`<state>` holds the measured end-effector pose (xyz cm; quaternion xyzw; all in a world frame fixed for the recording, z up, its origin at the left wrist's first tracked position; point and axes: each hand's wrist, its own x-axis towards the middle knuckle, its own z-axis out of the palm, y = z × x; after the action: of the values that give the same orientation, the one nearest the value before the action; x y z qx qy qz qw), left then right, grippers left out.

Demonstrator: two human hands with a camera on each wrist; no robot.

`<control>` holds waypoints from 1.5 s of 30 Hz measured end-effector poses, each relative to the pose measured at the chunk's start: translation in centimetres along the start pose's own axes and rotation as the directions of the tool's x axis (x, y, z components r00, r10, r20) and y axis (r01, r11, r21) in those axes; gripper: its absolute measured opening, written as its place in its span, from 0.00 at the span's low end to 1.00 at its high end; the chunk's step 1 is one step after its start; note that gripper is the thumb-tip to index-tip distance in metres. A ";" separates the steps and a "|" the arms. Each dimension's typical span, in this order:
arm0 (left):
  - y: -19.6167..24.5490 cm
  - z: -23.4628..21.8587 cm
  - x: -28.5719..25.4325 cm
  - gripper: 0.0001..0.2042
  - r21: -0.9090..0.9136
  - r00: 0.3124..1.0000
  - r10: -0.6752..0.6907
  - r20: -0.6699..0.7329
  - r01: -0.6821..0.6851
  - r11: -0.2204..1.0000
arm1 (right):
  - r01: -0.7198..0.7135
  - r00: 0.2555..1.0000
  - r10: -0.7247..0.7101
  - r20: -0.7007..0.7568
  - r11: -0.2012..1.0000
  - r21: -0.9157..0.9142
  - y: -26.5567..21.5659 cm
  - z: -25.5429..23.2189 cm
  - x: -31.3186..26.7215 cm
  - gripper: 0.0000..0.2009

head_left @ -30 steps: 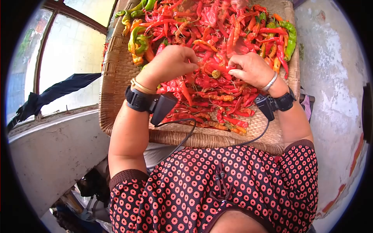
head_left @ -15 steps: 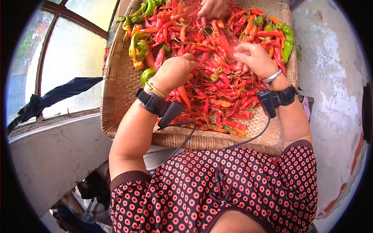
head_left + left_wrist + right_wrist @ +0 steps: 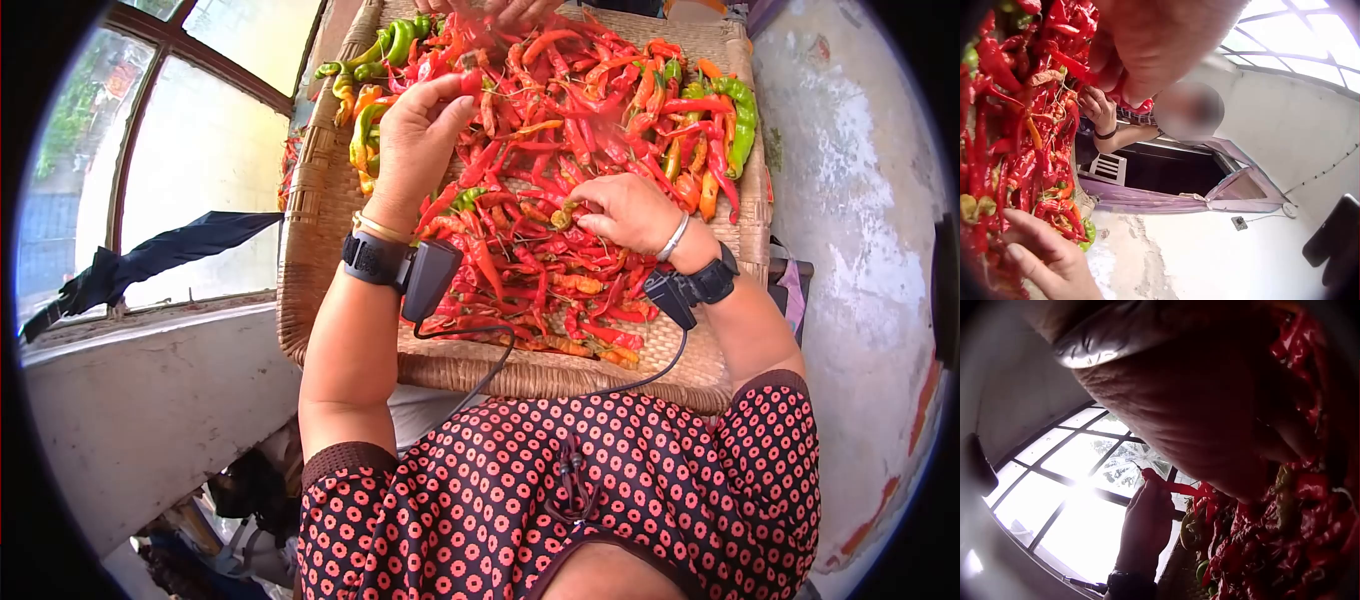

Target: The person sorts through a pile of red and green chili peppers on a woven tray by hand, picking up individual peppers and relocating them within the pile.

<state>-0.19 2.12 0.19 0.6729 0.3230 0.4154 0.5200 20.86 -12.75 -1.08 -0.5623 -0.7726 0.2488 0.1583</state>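
Observation:
My left hand (image 3: 418,140) is raised over the left side of a pile of chili peppers (image 3: 540,260). It pinches a red chili pepper (image 3: 1179,487) between thumb and fingers; the pepper's stem sticks out in the right wrist view. Lower and to the right, my right hand (image 3: 635,213) reaches into the pile, its fingertips right at a shrivelled yellowish pepper (image 3: 562,215). In the left wrist view the right thumb and index finger stand apart among red peppers. The peppers lie in a wide woven basket (image 3: 320,230).
Another person's hands (image 3: 510,8) work at the far side of the pile. Green peppers (image 3: 740,125) lie along the right edge, more at the back left. A window with a folded dark umbrella (image 3: 180,250) is on the left, a wall (image 3: 850,200) on the right.
My left hand has risen away from the middle of the pile, now with a red chili pepper. My right hand has moved down and left to the shrivelled pepper.

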 end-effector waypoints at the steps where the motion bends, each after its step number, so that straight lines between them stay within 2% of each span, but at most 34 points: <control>1: -0.3 0.0 0.1 0.13 0.004 1.000 0.008 -0.001 -0.008 1.000 | 0.042 0.999 -0.042 -0.011 0.998 -0.039 0.0 0.4 -0.2 0.13; 3: -0.4 0.3 0.2 0.19 -0.079 0.995 0.096 0.004 -0.095 0.992 | -0.005 1.000 0.007 0.018 0.995 -0.097 -0.5 0.6 -0.5 0.14; 4: -0.6 -0.1 0.0 0.21 0.047 0.986 0.124 0.114 -0.130 0.990 | -0.002 1.000 0.004 0.013 0.995 -0.100 -0.5 0.6 -0.5 0.14; 5: -0.6 0.0 -0.3 0.17 0.148 0.986 0.100 0.136 -0.120 0.982 | 0.001 1.000 0.001 0.022 0.994 -0.110 -0.4 0.6 -0.6 0.15; 6: 0.2 0.0 -0.6 0.15 0.368 0.965 0.091 0.248 -0.181 0.912 | 0.005 0.999 -0.001 0.032 0.993 -0.121 -0.4 0.6 -0.6 0.16; 7: 1.0 -0.1 -1.0 0.12 0.559 0.935 0.053 0.350 -0.254 0.789 | 0.008 1.000 -0.004 0.029 0.992 -0.124 -0.6 0.6 -0.6 0.16; 9: 0.7 0.5 -2.0 0.09 0.644 0.858 -0.053 0.510 -0.340 0.685 | -0.023 0.993 0.045 0.109 0.979 -0.202 -0.9 0.7 -0.8 0.21; 10: 0.5 0.7 -2.5 0.11 0.695 0.790 -0.165 0.591 -0.394 0.602 | 0.009 0.995 0.012 0.098 0.978 -0.208 -0.9 0.9 -0.8 0.21; 11: -0.2 0.9 -3.3 0.13 0.746 0.772 -0.253 0.583 -0.387 0.541 | 0.009 0.995 0.012 0.095 0.978 -0.210 -1.2 1.0 -0.9 0.21; 13: -0.7 1.1 -4.0 0.13 0.735 0.723 -0.295 0.625 -0.417 0.535 | 0.003 0.999 0.008 0.040 0.964 -0.264 -2.0 1.3 -0.9 0.19; 16: -0.3 1.6 -4.0 0.14 0.781 0.708 -0.375 0.599 -0.412 0.470 | 0.001 1.000 0.006 0.023 0.959 -0.284 -1.7 2.0 -0.7 0.15; 17: -0.2 1.7 -4.0 0.14 0.781 0.707 -0.375 0.599 -0.413 0.469 | -0.013 1.000 0.020 0.021 0.958 -0.287 -1.5 2.3 -0.5 0.14; 19: -0.1 2.0 -4.2 0.14 0.756 0.761 -0.266 0.591 -0.407 0.513 | -0.007 1.000 0.011 0.011 0.950 -0.312 -1.0 2.4 -0.4 0.12; 21: -0.7 2.2 -4.5 0.13 0.763 0.766 -0.258 0.588 -0.420 0.491 | 0.000 1.000 0.001 0.002 0.941 -0.338 -0.5 2.1 -0.4 0.11; 23: -1.1 2.3 -4.6 0.12 0.770 0.772 -0.250 0.585 -0.430 0.472 | -0.067 0.996 0.055 -0.064 0.978 -0.197 -0.3 1.6 -0.4 0.09; 24: -1.2 2.3 -4.5 0.11 0.773 0.760 -0.260 0.596 -0.454 0.444 | -0.020 0.996 0.012 -0.089 0.995 -0.093 -0.1 1.0 -0.2 0.08; 25: -1.3 2.3 -4.4 0.10 0.775 0.747 -0.272 0.606 -0.478 0.414 | -0.019 0.996 0.011 -0.086 0.995 -0.095 -0.1 0.3 0.0 0.08; 26: -1.3 2.3 -4.4 0.10 0.775 0.749 -0.272 0.605 -0.475 0.416 | -0.181 0.982 0.189 -0.015 0.957 0.228 -0.4 -0.7 0.0 0.08; 27: -1.2 2.3 -4.3 0.09 0.778 0.755 -0.264 0.600 -0.474 0.413 | -0.339 0.937 0.331 0.109 0.790 0.511 -0.6 -1.4 0.1 0.08; 28: -1.1 2.3 -4.3 0.08 0.780 0.760 -0.256 0.597 -0.474 0.408 | -0.331 0.930 0.344 0.129 0.631 0.702 -0.6 -1.7 0.1 0.08; 29: -1.0 2.2 -4.2 0.08 0.779 0.759 -0.257 0.598 -0.474 0.410 | -0.309 0.935 0.329 0.134 0.567 0.763 -0.6 -2.5 0.0 0.08; 31: -0.8 2.0 -3.9 0.06 0.725 0.768 -0.209 0.606 -0.424 0.543 | -0.350 0.918 0.360 0.166 0.536 0.768 0.7 -3.3 -0.1 0.08; 32: -0.7 2.0 -3.7 0.05 0.713 0.792 -0.188 0.581 -0.384 0.587 | -0.315 0.916 0.384 0.114 0.514 0.798 1.0 -3.5 -0.2 0.09; 33: -0.5 2.0 -3.5 0.05 0.711 0.790 -0.188 0.583 -0.385 0.589 | -0.193 0.930 0.368 0.018 0.445 0.875 1.5 -3.6 0.1 0.11; 35: -0.1 1.9 -3.2 0.05 0.495 0.847 -0.180 0.500 -0.109 0.862 | -0.002 0.781 0.614 -0.113 0.184 0.983 1.5 -3.7 0.2 0.13; 36: 0.0 1.9 -3.2 0.05 0.455 0.849 -0.201 0.489 -0.052 0.889 | 0.008 0.756 0.647 -0.104 0.151 0.989 2.2 -3.8 0.2 0.16; 37: 0.1 2.0 -3.1 0.05 0.454 0.847 -0.200 0.492 -0.054 0.889 | 0.010 0.754 0.648 -0.106 0.151 0.988 2.3 -3.4 0.0 0.16; 39: 0.4 2.3 -3.1 0.06 0.301 0.822 -0.394 0.411 0.286 0.910 | 0.027 0.720 0.667 -0.193 0.251 0.968 2.2 -2.8 -0.2 0.20; 40: 0.3 2.5 -3.1 0.05 0.216 0.785 -0.433 0.442 0.376 0.901 | -0.024 0.769 0.622 -0.148 0.259 0.966 2.2 -2.7 -0.3 0.21; 41: 0.5 2.7 -3.2 0.05 0.215 0.783 -0.434 0.446 0.376 0.901 | -0.091 0.831 0.547 -0.099 0.309 0.947 2.5 -2.3 -0.1 0.19; 43: 1.3 3.1 -3.6 0.04 0.156 0.713 -0.475 0.517 0.467 0.871 | -0.187 0.929 0.370 -0.006 0.483 0.856 0.2 -2.2 0.2 0.16; 45: 1.2 3.5 -4.0 0.04 0.154 0.703 -0.466 0.537 0.462 0.874 | -0.260 0.951 0.288 0.116 0.533 0.805 -1.8 -1.3 0.3 0.15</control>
<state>1.20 -3.13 0.04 0.6629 0.3168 0.0548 0.6761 20.08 -12.62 1.00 -0.5444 -0.4724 0.5871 0.3685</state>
